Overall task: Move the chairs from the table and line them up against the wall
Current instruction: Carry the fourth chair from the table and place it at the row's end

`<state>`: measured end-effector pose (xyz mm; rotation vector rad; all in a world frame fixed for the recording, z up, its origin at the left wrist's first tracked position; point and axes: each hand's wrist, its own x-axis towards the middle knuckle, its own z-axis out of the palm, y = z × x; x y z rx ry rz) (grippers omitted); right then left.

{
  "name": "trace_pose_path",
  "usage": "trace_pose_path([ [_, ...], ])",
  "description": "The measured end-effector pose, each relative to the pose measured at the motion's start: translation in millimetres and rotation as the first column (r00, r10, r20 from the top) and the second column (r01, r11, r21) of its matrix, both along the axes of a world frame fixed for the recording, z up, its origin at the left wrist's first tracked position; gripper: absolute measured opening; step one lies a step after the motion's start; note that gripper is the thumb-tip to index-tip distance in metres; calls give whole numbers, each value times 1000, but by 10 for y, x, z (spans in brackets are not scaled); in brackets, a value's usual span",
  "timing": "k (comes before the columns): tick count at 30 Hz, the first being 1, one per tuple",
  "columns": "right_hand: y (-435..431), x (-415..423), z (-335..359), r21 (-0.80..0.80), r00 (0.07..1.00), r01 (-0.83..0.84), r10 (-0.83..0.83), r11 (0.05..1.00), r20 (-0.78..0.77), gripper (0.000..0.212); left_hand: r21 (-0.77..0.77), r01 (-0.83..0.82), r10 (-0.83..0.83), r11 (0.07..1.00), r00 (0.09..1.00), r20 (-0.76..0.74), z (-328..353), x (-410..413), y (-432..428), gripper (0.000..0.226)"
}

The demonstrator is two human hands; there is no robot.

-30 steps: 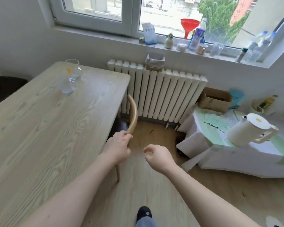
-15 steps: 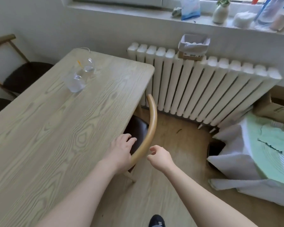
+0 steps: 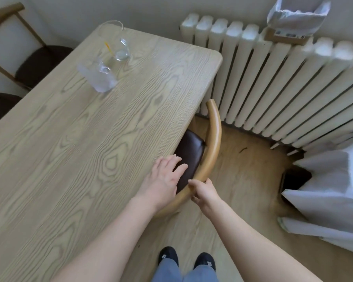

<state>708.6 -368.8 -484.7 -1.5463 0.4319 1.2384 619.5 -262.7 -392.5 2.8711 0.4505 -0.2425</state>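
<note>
A wooden chair with a curved backrest (image 3: 214, 147) and a dark brown seat (image 3: 190, 155) is tucked under the right edge of the light wood table (image 3: 80, 151). My right hand (image 3: 202, 192) is closed around the near end of the backrest. My left hand (image 3: 163, 178) hovers with spread fingers over the table edge and the seat, holding nothing. A second chair (image 3: 37, 62) with a dark seat stands against the wall at the far left, and part of another dark seat (image 3: 0, 106) shows below it.
A white radiator (image 3: 283, 88) runs along the wall just behind the chair, with a lined box (image 3: 293, 19) on top. A white-covered low table (image 3: 334, 190) stands at the right. Clear glassware (image 3: 110, 64) sits on the table. My feet (image 3: 185, 259) stand on the wood floor.
The view has tilted down and moved closer. My right hand has closed onto the chair's backrest. My left hand has let go of the backrest and now lies open over the table edge.
</note>
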Motion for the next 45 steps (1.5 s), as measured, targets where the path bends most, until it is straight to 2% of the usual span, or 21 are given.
trace_pose_path([
  [2, 34, -2, -2, 33, 997, 68, -67, 997, -30, 41, 22, 25, -25, 999, 1000, -9, -20, 13, 13, 59],
  [5, 4, -18, -2, 31, 997, 75, -74, 997, -16, 40, 23, 39, -39, 999, 999, -19, -46, 38, 2, 60],
  [13, -521, -44, 38, -126, 990, 102, -88, 987, 111, 40, 38, 125, -124, 991, 992, -29, -19, 97, -135, 60],
  [21, -1100, -88, 359, -245, 980, 134, -91, 960, 178, 30, 62, 288, -291, 956, 956, 36, 104, 208, -430, 59],
  [28, -1402, -401, 834, -336, 962, 169, -82, 926, 259, 35, 72, 412, -418, 908, 898, 139, 315, 179, -698, 57],
  [38, -1905, -860, 1295, -660, 905, -51, 314, 749, 286, 61, 38, 474, -473, 880, 865, 166, 423, -53, -1073, 65],
  [45, -2519, -1201, 1645, -717, 869, -85, 403, 692, 287, 65, -34, 535, -532, 844, 844, 70, 489, -382, -1557, 69],
])
